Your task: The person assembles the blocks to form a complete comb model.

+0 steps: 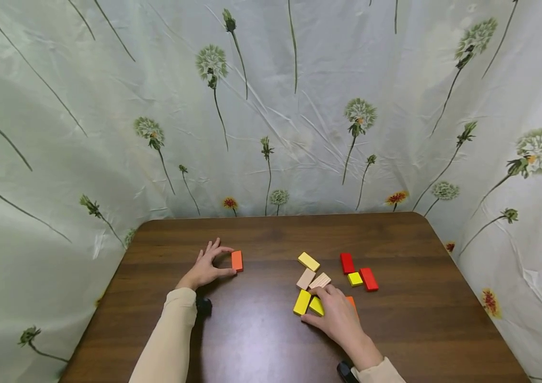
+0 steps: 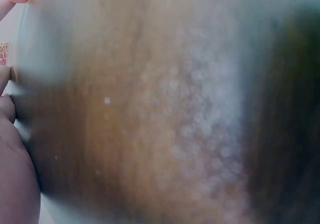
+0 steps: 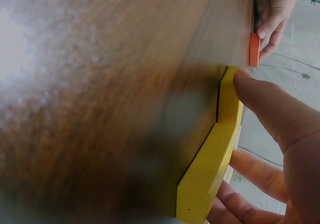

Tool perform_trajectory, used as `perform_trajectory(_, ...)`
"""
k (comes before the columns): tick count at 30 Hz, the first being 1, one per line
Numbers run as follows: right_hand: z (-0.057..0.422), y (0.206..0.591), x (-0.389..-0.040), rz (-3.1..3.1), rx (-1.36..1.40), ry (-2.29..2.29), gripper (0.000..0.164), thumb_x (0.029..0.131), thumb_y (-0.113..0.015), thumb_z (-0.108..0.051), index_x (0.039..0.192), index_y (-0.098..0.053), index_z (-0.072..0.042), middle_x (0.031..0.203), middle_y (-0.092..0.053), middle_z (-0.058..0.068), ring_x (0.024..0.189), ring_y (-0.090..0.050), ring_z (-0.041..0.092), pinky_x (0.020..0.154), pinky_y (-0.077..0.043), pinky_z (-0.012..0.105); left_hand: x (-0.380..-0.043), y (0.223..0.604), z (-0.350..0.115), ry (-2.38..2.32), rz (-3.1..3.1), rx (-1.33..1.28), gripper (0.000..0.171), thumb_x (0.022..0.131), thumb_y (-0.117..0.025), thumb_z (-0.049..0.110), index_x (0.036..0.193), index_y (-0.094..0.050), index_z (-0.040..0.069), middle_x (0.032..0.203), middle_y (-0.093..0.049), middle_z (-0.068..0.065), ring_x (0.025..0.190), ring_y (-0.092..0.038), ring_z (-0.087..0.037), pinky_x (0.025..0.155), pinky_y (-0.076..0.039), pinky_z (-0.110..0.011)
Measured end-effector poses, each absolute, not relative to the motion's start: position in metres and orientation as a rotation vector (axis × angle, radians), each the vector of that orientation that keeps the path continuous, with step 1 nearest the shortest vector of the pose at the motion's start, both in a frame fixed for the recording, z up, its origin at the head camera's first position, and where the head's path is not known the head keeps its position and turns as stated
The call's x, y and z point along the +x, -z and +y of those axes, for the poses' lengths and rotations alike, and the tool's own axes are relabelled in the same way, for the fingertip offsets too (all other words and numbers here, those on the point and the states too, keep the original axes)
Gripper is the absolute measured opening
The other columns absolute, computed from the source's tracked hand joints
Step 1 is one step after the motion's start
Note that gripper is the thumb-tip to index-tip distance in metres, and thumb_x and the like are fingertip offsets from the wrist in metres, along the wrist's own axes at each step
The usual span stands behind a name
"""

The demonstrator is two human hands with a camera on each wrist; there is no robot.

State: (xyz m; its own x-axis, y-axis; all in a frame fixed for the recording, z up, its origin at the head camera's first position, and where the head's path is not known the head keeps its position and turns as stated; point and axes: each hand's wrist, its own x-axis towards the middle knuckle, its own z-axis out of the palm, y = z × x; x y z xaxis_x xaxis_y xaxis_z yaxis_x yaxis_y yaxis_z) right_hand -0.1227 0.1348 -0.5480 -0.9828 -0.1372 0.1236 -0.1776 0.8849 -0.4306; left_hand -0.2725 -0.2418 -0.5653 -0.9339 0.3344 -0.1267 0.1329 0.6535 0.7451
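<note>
On the left of the table my left hand (image 1: pixel 207 268) grips an orange block (image 1: pixel 237 260) by its near and far ends, between thumb and index finger. The other fingers are spread beside it. My right hand (image 1: pixel 337 314) bends over two yellow blocks, one rectangular (image 1: pixel 302 302) and one partly covered (image 1: pixel 316 306). In the right wrist view, its thumb touches the top of the farther yellow block (image 3: pixel 229 96), while its fingers curl behind the nearer yellow block (image 3: pixel 207 176). Partly behind this hand lies another orange block (image 1: pixel 351 302).
Beyond the right hand lie a pale yellow block (image 1: pixel 309 261) and two plain wooden blocks, one smooth (image 1: pixel 306 279) and one striped (image 1: pixel 320 281). To their right are two red blocks (image 1: pixel 347 263) and a small yellow block (image 1: pixel 354 279). A flowered curtain (image 1: pixel 271 106) hangs behind the brown table (image 1: pixel 256 324).
</note>
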Motion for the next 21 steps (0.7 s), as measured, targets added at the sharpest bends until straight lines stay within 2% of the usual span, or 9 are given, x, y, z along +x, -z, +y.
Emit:
perform_trajectory(5,0.1358,0.549,-0.1231,-2.966,0.244,-0.668,0.06,0.071,-0.1,-0.046,0.118,-0.077,-0.017,0.104,-0.069,0.001,0.086,-0.057,0.013,0.073,-0.051,0.033,-0.2714,0.5652,-0.2414,-1.152,2.612,0.384,0.064,0.09,-0.088,0.037,0.145,-0.062,0.02,0.18,-0.008,-0.024,0.167,0.008,-0.05,0.13,0.011,-0.069)
perform_trajectory(13,0.1342,0.5476,-0.1242,-2.963,0.261,-0.616,0.059,0.07,-0.1,-0.048,0.116,-0.077,-0.017,0.101,-0.068,0.001,0.082,-0.055,0.013,0.069,-0.049,0.032,-0.2731,0.5635,-0.2437,-1.147,2.605,0.414,0.062,0.091,-0.087,0.036,0.146,-0.064,0.022,0.18,-0.006,-0.024,0.166,0.01,-0.05,0.13,0.012,-0.069)
perform_trajectory(21,0.131,0.5489,-0.1253,-2.943,0.271,-0.573,0.058,0.07,-0.1,-0.047,0.115,-0.078,-0.018,0.105,-0.07,0.004,0.084,-0.061,0.016,0.068,-0.054,0.035,-0.2726,0.564,-0.2453,-1.127,2.597,0.414,0.063,0.093,-0.085,0.04,0.149,-0.062,0.023,0.181,-0.003,-0.023,0.166,0.012,-0.05,0.13,0.013,-0.068)
